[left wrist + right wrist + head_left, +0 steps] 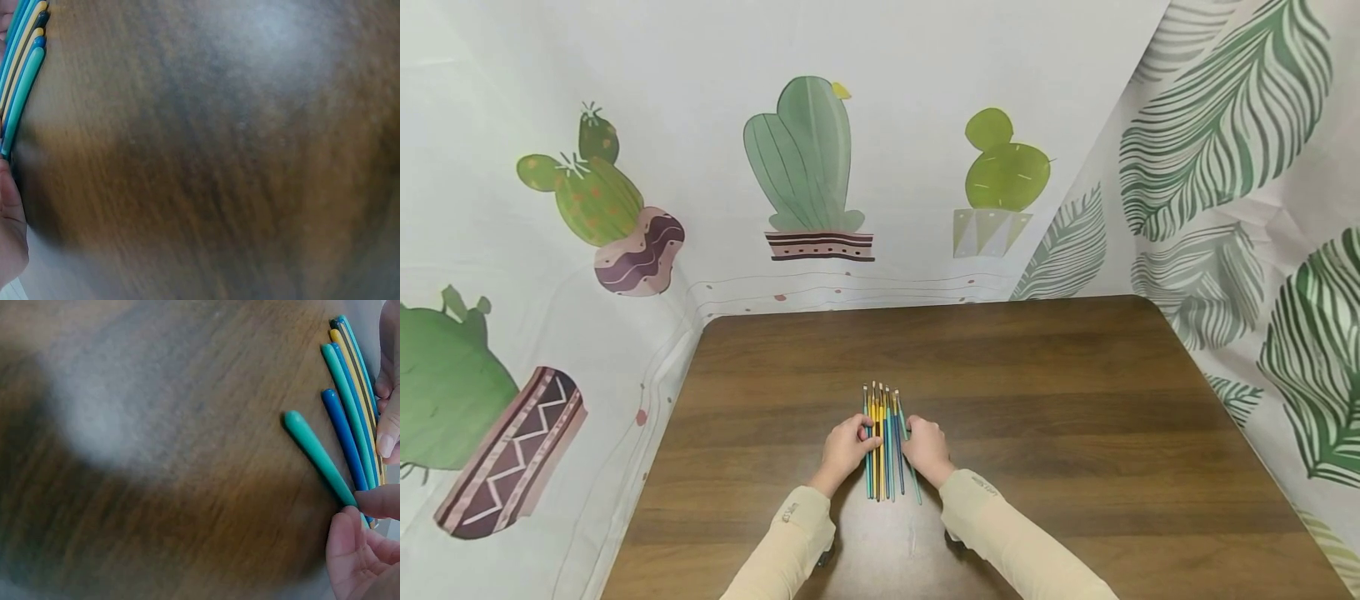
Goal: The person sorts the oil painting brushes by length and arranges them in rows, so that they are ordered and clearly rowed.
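Note:
A row of slim paintbrushes (880, 479) with teal, yellow, dark and blue handles lies on the table, bristles pointing away from me. My left hand (844, 448) holds the left side of the row, its thumb across the handles. On the other side, my right hand (927, 448) pinches a green paintbrush (317, 453) between thumb and fingers. That brush slants away from the row at its handle end, and a blue paintbrush (342, 428) lies just beside it. In the left wrist view, handle ends (31, 69) show at the left edge, above part of my left hand (11, 231).
The brown wooden table (1045, 367) has rounded far corners. Behind it hangs a white cloth (910, 100) printed with potted cacti, and a leaf-patterned cloth (1217, 150) covers the right side.

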The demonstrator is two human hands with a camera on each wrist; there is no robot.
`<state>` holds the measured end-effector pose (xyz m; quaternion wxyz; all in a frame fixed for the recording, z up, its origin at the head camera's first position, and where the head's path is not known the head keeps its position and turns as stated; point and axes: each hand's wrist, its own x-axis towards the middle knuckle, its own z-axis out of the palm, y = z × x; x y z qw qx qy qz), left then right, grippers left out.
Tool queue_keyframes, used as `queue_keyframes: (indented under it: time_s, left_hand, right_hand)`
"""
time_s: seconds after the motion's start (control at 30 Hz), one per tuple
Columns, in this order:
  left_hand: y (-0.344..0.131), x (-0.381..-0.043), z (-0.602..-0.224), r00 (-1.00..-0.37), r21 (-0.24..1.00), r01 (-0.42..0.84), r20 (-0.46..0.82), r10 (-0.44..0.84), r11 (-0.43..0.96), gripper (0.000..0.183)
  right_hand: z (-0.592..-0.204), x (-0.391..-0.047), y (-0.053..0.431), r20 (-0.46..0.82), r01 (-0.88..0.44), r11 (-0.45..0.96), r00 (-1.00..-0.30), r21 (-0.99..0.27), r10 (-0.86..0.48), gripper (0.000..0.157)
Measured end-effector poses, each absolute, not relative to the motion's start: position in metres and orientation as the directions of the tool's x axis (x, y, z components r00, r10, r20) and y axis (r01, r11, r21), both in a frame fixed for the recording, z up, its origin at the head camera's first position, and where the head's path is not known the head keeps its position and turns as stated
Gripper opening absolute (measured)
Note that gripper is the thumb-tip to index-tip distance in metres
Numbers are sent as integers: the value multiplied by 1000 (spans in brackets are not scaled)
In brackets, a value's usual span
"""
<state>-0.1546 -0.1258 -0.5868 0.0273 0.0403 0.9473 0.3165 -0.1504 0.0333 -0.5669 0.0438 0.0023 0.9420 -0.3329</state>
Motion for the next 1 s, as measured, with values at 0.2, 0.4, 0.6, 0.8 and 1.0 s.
queue_keyframes:
  time_s: [0.2, 0.4, 0.6, 0.8, 1.0]
  left_hand:
    - [-127, -154, -584, -995, 606, 65, -25, 101, 793, 29]
    - [-126, -155, -585, -994, 602, 52, -42, 97, 797, 29]
    - [-126, -155, -584, -994, 609, 57, -38, 101, 791, 28]
    - [-126, -155, -583, -994, 611, 49, -48, 98, 790, 28]
    - [-126, -155, -583, -993, 619, 40, -64, 101, 785, 29]
  right_hand:
    - [-563, -150, 32, -89, 21, 795, -995, -607, -42, 13]
    - [-564, -152, 31, -149, 48, 813, -988, -581, -48, 18]
    - [-566, -152, 34, -162, 60, 787, -986, -614, -51, 28]
    - [-569, -152, 40, -151, 71, 730, -988, -680, -44, 28]
    - [-574, -154, 46, -174, 110, 652, -984, -750, -33, 28]
